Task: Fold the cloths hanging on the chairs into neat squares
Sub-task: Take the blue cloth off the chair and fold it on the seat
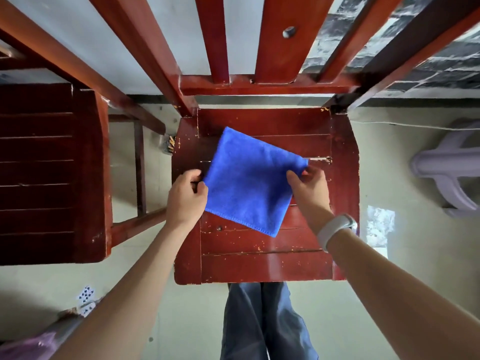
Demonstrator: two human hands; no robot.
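Note:
A bright blue cloth (249,180), folded into a rough square, is held just above the seat of a red-brown wooden chair (265,263). My left hand (185,197) pinches the cloth's left corner. Its right corner is pinched by my right hand (309,188), which wears a white wristband. The cloth sits turned at an angle, with one corner pointing toward the chair back and another toward me. The chair's slatted back (283,45) rises ahead with no cloth on it.
A second dark wooden chair (52,172) stands close on the left. A pale purple plastic stool (446,172) is on the floor to the right. My legs (262,323) stand at the chair's front edge. Small items lie on the floor at lower left.

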